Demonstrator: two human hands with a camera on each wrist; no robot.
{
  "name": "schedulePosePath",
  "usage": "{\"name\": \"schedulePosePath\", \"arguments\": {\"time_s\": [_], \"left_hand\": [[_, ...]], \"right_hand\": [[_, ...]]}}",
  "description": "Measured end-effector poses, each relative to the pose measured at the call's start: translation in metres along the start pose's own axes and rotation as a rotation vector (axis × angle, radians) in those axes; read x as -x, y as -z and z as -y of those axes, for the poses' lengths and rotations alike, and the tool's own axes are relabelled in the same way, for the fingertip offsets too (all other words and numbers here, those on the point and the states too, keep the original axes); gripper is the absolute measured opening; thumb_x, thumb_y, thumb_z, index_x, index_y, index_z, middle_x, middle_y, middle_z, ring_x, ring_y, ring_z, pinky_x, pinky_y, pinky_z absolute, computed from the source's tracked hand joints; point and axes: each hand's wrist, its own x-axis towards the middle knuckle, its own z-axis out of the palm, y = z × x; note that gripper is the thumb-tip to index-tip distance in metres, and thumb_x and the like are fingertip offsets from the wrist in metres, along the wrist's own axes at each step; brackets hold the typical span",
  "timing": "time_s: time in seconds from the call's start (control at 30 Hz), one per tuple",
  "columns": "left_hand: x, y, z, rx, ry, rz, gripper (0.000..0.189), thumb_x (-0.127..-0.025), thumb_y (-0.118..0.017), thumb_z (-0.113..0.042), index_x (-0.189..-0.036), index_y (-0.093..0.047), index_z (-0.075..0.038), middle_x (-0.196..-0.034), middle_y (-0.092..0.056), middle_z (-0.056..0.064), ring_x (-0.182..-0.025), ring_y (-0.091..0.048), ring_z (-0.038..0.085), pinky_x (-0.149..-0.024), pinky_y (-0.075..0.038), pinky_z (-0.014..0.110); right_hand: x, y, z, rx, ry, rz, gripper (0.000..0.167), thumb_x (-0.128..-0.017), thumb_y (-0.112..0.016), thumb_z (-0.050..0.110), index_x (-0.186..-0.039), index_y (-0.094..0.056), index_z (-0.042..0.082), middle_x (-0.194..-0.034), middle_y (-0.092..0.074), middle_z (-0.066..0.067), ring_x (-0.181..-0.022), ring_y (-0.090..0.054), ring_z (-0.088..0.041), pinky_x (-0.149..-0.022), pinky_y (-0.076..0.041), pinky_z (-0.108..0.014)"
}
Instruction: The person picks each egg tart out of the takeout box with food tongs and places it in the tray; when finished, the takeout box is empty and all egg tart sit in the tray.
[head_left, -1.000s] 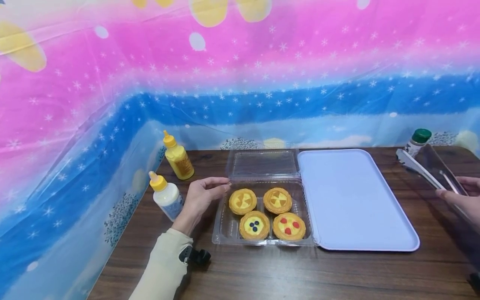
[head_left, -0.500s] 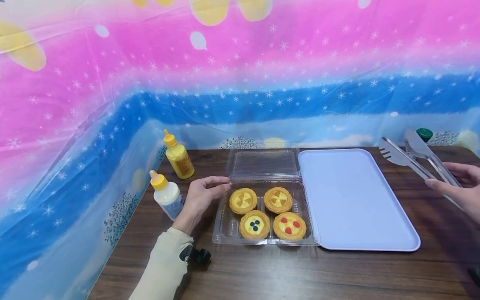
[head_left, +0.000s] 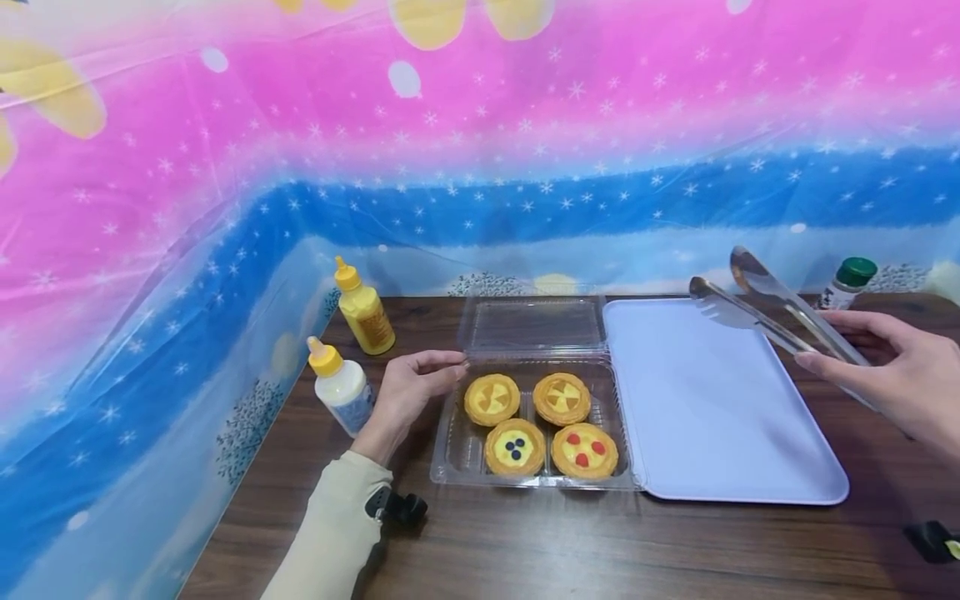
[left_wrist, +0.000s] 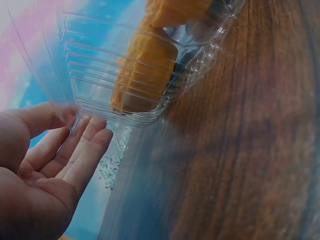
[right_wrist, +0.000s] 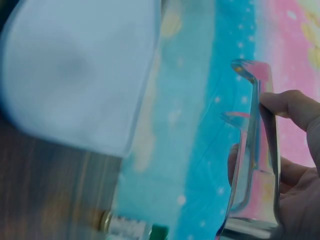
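"On the surface (head_left: pixel 540 546), where are the tarts (head_left: pixel 514 448) being kept?"

"All four are being held in the base of the clear container (head_left: pixel 459 479), whose lid (head_left: pixel 532 325) is being left folded back. No tart is being carried on the lilac tray (head_left: pixel 727 400) just to the right."

"And the hands?"

"By the left hand (head_left: pixel 408 387), the container's rim is being pinched near the hinge, thumb against fingers. In the right hand (head_left: pixel 892 367), the tongs (right_wrist: pixel 262 155) are being gripped, raised by the tray's far right side, their arms parted with nothing between them."

"So which step is being worked on?"

"Preparation for a pick-up, it would seem: the container is apparently being steadied, while no tart is being touched by the tongs."

"What is being called for next?"

"Probably a low, leftward reach over the tray, the parted arms being set around one crust. Only a light squeeze is being asked for, since the pastry may be crushed; meanwhile the rim is best being kept steady."
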Motion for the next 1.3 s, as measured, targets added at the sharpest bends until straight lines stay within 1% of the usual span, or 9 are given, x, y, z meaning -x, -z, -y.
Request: {"name": "schedulePosePath", "arguments": {"time_s": [0.03, 0.1, 0.27, 0.4, 0.63, 0.97, 1.1, 1.2, 1.3], "left_hand": [[-0.001, 0.000, 0.000, 0.003, 0.001, 0.001, 0.025, -0.098, -0.076, -0.005, -0.122, -0.077, 0.001, -0.118, -0.077, 0.014, -0.108, -0.074, 0.023, -0.092, -0.061, 0.033], [-0.001, -0.001, 0.000, 0.008, 0.002, 0.001, 0.024, -0.098, -0.075, -0.004, -0.122, -0.077, 0.001, -0.117, -0.077, 0.014, -0.108, -0.074, 0.023, -0.091, -0.061, 0.033], [-0.001, -0.001, -0.001, 0.010, 0.006, -0.002, 0.024, -0.098, -0.075, -0.004, -0.122, -0.077, 0.001, -0.116, -0.078, 0.014, -0.107, -0.075, 0.022, -0.091, -0.061, 0.033], [-0.001, 0.000, -0.001, 0.008, 0.005, -0.003, 0.024, -0.098, -0.076, -0.004, -0.122, -0.077, 0.001, -0.117, -0.078, 0.014, -0.108, -0.074, 0.022, -0.092, -0.061, 0.033], [0.000, -0.001, -0.003, 0.016, -0.002, 0.002, 0.024, -0.098, -0.075, -0.002, -0.122, -0.077, 0.001, -0.119, -0.077, 0.014, -0.108, -0.074, 0.022, -0.091, -0.061, 0.032], [0.003, -0.001, -0.003, 0.018, 0.004, -0.012, 0.024, -0.098, -0.075, -0.002, -0.122, -0.077, 0.000, -0.118, -0.077, 0.013, -0.107, -0.075, 0.022, -0.090, -0.062, 0.033], [0.003, -0.001, -0.003, 0.005, 0.013, -0.016, 0.023, -0.098, -0.075, -0.003, -0.121, -0.078, -0.001, -0.118, -0.077, 0.012, -0.107, -0.074, 0.023, -0.092, -0.061, 0.034], [0.003, -0.002, -0.004, -0.008, 0.016, -0.019, 0.023, -0.098, -0.076, -0.003, -0.121, -0.078, -0.002, -0.118, -0.077, 0.012, -0.107, -0.074, 0.023, -0.092, -0.061, 0.035], [0.003, -0.002, -0.004, -0.013, 0.017, -0.021, 0.023, -0.097, -0.076, -0.004, -0.120, -0.078, -0.002, -0.118, -0.077, 0.012, -0.107, -0.074, 0.023, -0.093, -0.061, 0.036]], "right_hand": [[0.000, 0.000, 0.006, 0.015, 0.005, 0.016, 0.070, -0.097, -0.081, 0.025, -0.151, -0.050, -0.008, -0.129, -0.057, -0.038, -0.101, -0.062, -0.039, -0.059, -0.039, -0.004], [0.000, 0.000, 0.018, 0.033, 0.027, 0.051, 0.068, -0.096, -0.082, 0.027, -0.148, -0.054, -0.007, -0.128, -0.059, -0.036, -0.104, -0.062, -0.050, -0.057, -0.042, -0.007], [-0.002, -0.005, 0.041, 0.045, 0.098, 0.134, 0.065, -0.094, -0.085, 0.034, -0.143, -0.061, 0.000, -0.124, -0.065, -0.028, -0.100, -0.067, -0.043, -0.057, -0.048, -0.021], [-0.004, -0.011, 0.057, 0.053, 0.158, 0.180, 0.063, -0.092, -0.087, 0.036, -0.142, -0.065, 0.005, -0.123, -0.069, -0.025, -0.095, -0.069, -0.035, -0.060, -0.049, -0.026], [-0.002, -0.028, 0.087, 0.046, 0.264, 0.237, 0.057, -0.089, -0.089, 0.033, -0.138, -0.069, 0.010, -0.121, -0.071, -0.018, -0.107, -0.066, -0.037, -0.066, -0.050, -0.037], [0.001, -0.056, 0.124, -0.025, 0.383, 0.316, 0.051, -0.088, -0.090, 0.023, -0.133, -0.071, 0.007, -0.114, -0.073, -0.008, -0.100, -0.068, -0.026, -0.068, -0.056, -0.035], [0.005, -0.068, 0.134, -0.062, 0.418, 0.343, 0.050, -0.088, -0.090, 0.021, -0.132, -0.072, 0.006, -0.119, -0.074, -0.009, -0.106, -0.070, -0.030, -0.080, -0.060, -0.046], [0.007, -0.076, 0.139, -0.077, 0.443, 0.369, 0.051, -0.089, -0.089, 0.022, -0.133, -0.072, 0.005, -0.125, -0.073, -0.011, -0.114, -0.069, -0.035, -0.091, -0.058, -0.054], [0.009, -0.083, 0.145, -0.078, 0.445, 0.403, 0.051, -0.090, -0.088, 0.022, -0.135, -0.071, 0.004, -0.127, -0.072, -0.012, -0.115, -0.068, -0.036, -0.092, -0.058, -0.055]]}}
